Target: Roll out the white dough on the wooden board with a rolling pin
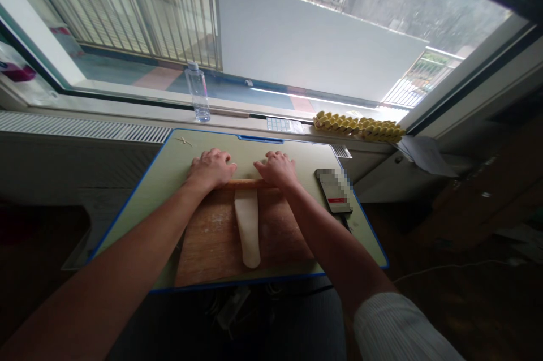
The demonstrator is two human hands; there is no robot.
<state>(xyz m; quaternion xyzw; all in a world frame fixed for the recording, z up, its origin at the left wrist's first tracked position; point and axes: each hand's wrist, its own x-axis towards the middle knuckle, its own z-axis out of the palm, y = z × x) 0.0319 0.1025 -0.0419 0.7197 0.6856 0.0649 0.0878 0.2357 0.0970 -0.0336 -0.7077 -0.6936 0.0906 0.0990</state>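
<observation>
A wooden rolling pin lies crosswise over the far end of a long strip of pale dough. My left hand presses on the pin's left end, its fingers bent over the far side. On the other end rests my right hand, curled in the same way. Between the hands the pin's middle is bare. The dough stretches toward me, narrow in the middle and rounded at its near end, on a brown wooden board with whitish flour marks. My forearms cover both sides of the board.
The board sits on a pale green table with a blue edge. A phone lies at the right, with a cable below it. Thin dough scraps are at the far left corner. A plastic bottle and yellow egg cartons stand along the windowsill.
</observation>
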